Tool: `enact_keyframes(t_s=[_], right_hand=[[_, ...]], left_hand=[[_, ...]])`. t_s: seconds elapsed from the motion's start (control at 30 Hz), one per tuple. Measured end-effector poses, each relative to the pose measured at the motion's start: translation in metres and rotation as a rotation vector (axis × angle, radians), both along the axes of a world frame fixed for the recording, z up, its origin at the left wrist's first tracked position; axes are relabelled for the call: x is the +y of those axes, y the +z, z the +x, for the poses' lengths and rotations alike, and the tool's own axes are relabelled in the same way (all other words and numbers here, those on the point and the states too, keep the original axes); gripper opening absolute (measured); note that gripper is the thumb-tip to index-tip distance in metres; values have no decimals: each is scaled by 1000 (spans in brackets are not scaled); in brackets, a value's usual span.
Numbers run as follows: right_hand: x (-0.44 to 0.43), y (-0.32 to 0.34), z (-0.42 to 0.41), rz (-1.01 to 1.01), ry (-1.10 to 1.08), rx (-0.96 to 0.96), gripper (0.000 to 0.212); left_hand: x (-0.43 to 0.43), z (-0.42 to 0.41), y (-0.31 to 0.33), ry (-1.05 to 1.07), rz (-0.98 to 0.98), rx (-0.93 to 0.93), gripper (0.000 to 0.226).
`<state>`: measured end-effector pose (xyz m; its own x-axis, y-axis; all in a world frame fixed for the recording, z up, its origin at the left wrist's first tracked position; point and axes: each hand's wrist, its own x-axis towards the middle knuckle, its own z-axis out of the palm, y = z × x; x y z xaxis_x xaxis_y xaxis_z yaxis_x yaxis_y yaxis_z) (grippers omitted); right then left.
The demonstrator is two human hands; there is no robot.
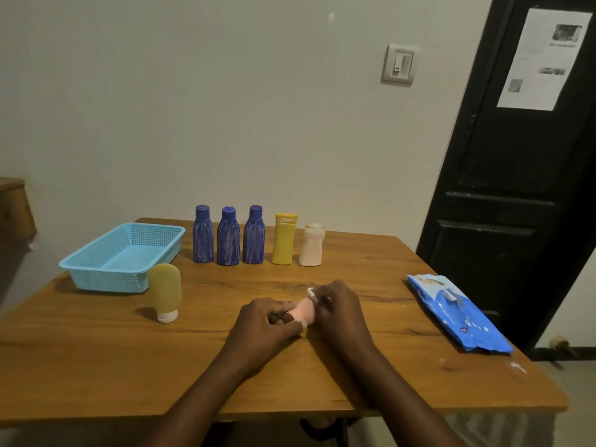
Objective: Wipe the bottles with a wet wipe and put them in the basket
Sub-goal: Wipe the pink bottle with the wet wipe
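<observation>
A small pink bottle (304, 312) lies between both hands over the middle of the table. My left hand (269, 321) grips its lower end. My right hand (338, 304) closes round its white cap end, where a bit of white shows; whether that is a wipe I cannot tell. Three purple bottles (228, 237), a yellow bottle (283, 239) and a pale pink bottle (311, 246) stand in a row at the back. A mustard squeeze bottle (165, 290) stands cap-down beside the light blue basket (93, 262), which holds nothing.
A blue pack of wet wipes (458, 312) lies at the right side of the wooden table (96, 366). A black door stands at the right behind the table, and a white wall runs along its far edge.
</observation>
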<state>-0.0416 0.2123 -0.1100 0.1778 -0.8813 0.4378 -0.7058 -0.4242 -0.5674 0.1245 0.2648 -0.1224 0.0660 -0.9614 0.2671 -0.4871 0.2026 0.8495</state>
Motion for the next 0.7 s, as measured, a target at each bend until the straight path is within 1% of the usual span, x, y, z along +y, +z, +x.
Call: enact_keyframes(t_s=[0.07, 0.13, 0.17, 0.23, 0.3, 0.4, 0.5, 0.57, 0.63, 0.7], right_hand=[[10, -3, 2, -20, 121, 18, 15], [18, -2, 3, 1, 245, 41, 15], [18, -1, 2, 12, 292, 61, 18], [14, -1, 0, 17, 333, 112, 25], [10, -1, -2, 19, 282, 102, 24], [0, 0, -6, 15, 82, 38, 21], [-7, 2, -7, 17, -42, 16, 20], [-1, -1, -3, -1, -26, 11, 21], [12, -9, 2, -36, 69, -11, 19], [26, -16, 4, -54, 181, -60, 17]], left_hand=[[2, 0, 2, -20, 14, 17, 41], [2, 2, 3, -46, 28, 27, 26], [2, 3, 4, -56, 34, 37, 22], [3, 4, 4, -68, 44, 51, 23], [3, 2, 3, -60, 45, 44, 30], [4, -1, 2, 5, 25, 13, 50], [2, 0, 1, 19, 12, 3, 53], [1, 1, 0, 18, 21, 5, 51], [2, 1, 0, 10, 29, 30, 45], [3, 1, 2, -14, 38, 55, 34]])
